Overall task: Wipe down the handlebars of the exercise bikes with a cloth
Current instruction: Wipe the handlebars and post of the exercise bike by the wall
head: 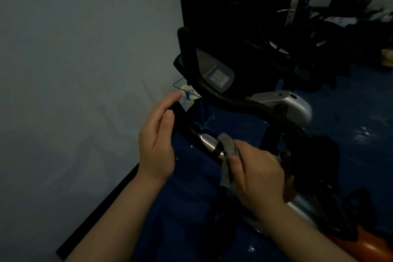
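Dim blue flooring (350, 112) and a pale wall (74, 49) frame an exercise bike, where the right hand (258, 174) presses a grey cloth (228, 151) around the near handlebar (187, 127) — just beside its metal sensor band (209, 141). Beyond that grip, the left hand (158, 140) closes on the bar's end, steadying it, with the console (214, 72) farther off. Wiping looks mid-stroke; next, probably, sliding the cloth onward along the bar.
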